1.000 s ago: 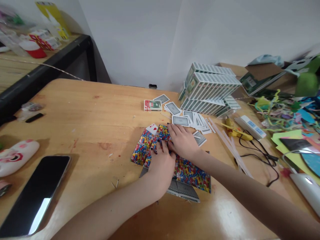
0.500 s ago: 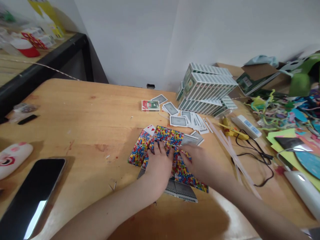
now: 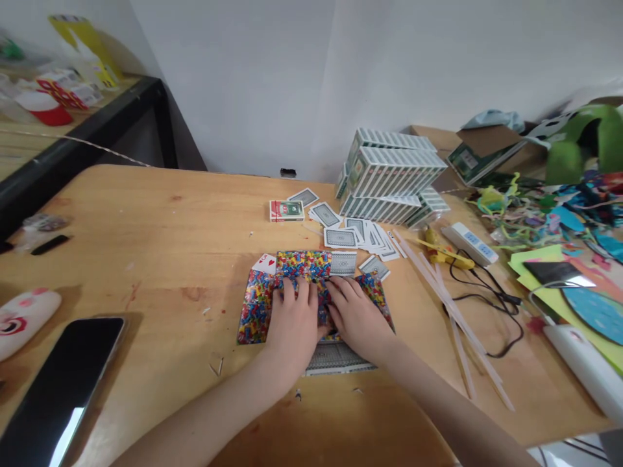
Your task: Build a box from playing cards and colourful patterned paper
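A colourful patterned sheet, joined with playing cards, lies in front of me on the wooden table. My left hand presses on its middle, fingers stretched forward. Beside it my right hand lies on the right half, fingers extended and flat. A three of hearts shows at the far left corner. Grey-backed cards stick out along the near edge, and another grey-backed card at the far edge. Part of the sheet is hidden under my hands.
Loose cards and a card box lie beyond the sheet, before stacked card cartons. To the right are glue sticks, a yellow glue gun and a power strip. A phone lies left.
The patterned sheet has turned and now sits squarer to me. My right hand has moved left, flattening onto it beside my left hand. The view has shifted slightly.
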Demonstrator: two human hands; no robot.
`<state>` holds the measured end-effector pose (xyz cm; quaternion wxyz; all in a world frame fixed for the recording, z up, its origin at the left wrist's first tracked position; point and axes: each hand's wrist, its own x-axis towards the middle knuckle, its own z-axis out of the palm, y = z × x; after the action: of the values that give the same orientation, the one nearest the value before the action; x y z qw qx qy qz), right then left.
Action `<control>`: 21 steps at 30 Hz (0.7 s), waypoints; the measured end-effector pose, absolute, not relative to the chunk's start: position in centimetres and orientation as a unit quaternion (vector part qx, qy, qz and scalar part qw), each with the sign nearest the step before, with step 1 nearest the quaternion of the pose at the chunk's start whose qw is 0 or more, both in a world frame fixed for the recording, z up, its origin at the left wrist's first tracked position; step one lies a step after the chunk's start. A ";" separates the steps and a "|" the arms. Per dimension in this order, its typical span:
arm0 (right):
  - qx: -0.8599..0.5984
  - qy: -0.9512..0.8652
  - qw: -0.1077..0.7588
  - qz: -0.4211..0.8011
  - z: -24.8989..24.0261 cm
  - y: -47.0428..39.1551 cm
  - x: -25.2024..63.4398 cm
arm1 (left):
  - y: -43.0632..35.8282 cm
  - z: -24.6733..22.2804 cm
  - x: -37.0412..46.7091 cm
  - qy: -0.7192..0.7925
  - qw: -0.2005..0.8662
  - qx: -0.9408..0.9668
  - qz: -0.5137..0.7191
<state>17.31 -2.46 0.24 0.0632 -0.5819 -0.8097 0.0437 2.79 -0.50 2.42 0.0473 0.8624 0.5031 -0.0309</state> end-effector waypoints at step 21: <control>-0.653 -0.740 0.161 0.021 -2.3 -2.9 15.6 | -0.5 -1.0 1.7 0.498 0.047 0.861 0.090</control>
<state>15.58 -2.88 -2.29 0.1606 -0.6530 -0.7398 0.0213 1.65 -0.46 -1.00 0.0471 0.8610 0.4983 0.0903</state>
